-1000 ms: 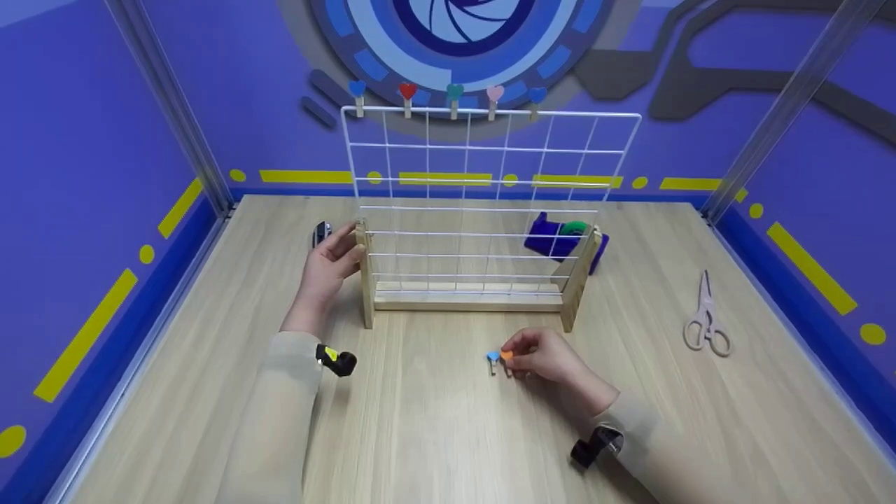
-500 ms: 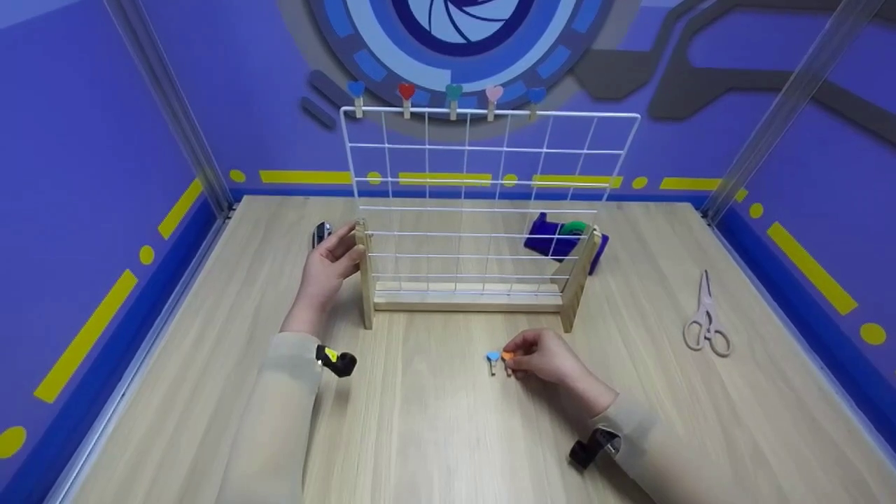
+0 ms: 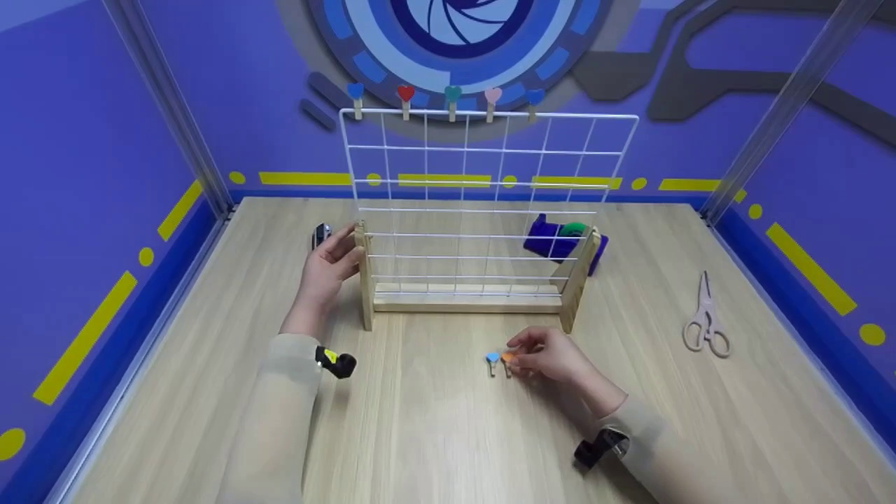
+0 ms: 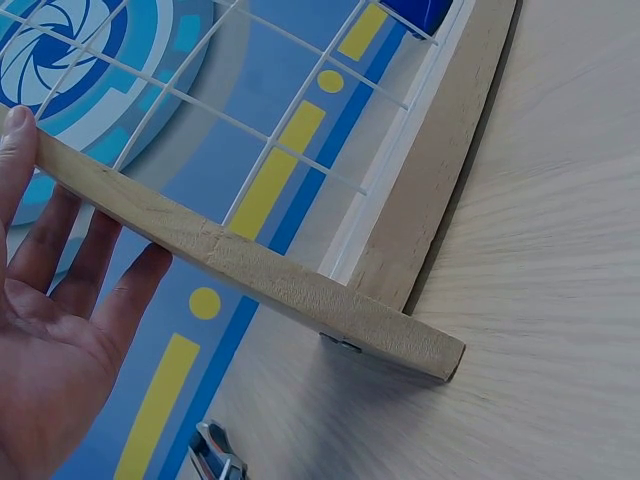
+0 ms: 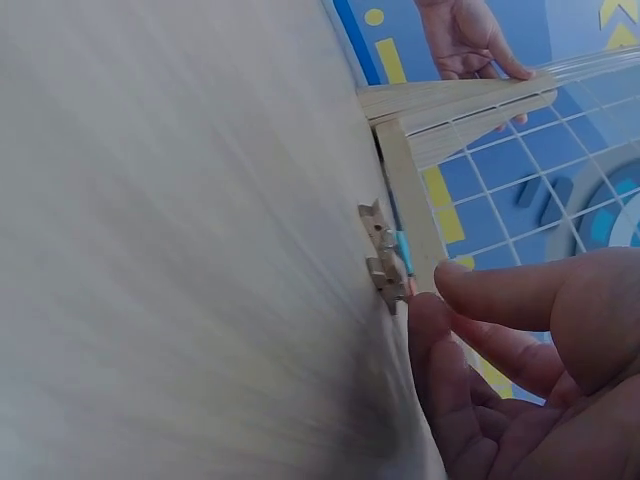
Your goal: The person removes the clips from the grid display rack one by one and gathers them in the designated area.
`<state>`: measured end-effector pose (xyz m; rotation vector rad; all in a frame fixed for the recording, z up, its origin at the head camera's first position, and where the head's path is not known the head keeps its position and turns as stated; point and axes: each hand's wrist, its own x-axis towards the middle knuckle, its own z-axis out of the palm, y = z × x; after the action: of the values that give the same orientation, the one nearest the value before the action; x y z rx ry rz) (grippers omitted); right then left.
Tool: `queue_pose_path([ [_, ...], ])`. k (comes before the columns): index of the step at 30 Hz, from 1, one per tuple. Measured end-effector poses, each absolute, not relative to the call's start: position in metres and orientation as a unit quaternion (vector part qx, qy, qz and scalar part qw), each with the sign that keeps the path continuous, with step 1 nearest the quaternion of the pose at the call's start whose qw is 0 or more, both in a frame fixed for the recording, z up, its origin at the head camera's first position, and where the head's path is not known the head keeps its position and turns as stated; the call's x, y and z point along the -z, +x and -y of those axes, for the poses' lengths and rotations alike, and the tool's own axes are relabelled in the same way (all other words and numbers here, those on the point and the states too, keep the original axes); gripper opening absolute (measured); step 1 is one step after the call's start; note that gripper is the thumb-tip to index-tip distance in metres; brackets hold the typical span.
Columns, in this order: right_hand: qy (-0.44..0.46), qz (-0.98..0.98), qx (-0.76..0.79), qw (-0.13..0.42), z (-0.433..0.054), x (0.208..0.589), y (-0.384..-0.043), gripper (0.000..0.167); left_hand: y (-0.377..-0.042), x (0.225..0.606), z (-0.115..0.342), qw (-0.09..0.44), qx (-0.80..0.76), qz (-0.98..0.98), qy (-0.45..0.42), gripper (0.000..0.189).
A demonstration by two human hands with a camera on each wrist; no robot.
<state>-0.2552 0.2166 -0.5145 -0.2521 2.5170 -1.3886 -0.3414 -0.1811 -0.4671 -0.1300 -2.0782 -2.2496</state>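
Note:
My left hand (image 3: 325, 269) grips the left wooden post (image 4: 220, 240) of a stand, thumb on one side and fingers on the other. The stand holds a white wire grid (image 3: 465, 150) upright. My right hand (image 3: 556, 355) is low over the table, its thumb and index fingertips slightly parted beside an orange heart clothespin (image 3: 507, 358). Whether a fingertip touches that clothespin is hard to tell. A light blue heart clothespin (image 3: 492, 358) lies just left of it. In the right wrist view both wooden clips (image 5: 385, 270) lie side by side near the fingertips.
Several heart clothespins, among them a red one (image 3: 405, 94), are clipped along the grid's top wire. A purple tape dispenser (image 3: 546, 236) stands behind the grid. Scissors (image 3: 707, 325) lie at the right. A stapler-like object (image 3: 321, 234) is behind my left hand.
My right thumb and index finger have parted slightly at the orange clothespin, and the hand has shifted a little right. The left hand keeps its grip on the post.

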Motion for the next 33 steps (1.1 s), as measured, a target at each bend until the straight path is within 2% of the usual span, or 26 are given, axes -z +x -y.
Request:
queue_pose_path([
  [19,-0.129,-0.857,0.496,0.061,-0.226,0.451,-0.262,0.023,-0.341,0.467,0.182,0.041,0.723,0.688,-0.042,0.059],
  [33,-0.146,-0.827,0.543,-0.027,-0.234,0.375,-0.269,0.027,-0.341,0.468,0.18,0.047,0.731,0.679,-0.05,0.057],
])
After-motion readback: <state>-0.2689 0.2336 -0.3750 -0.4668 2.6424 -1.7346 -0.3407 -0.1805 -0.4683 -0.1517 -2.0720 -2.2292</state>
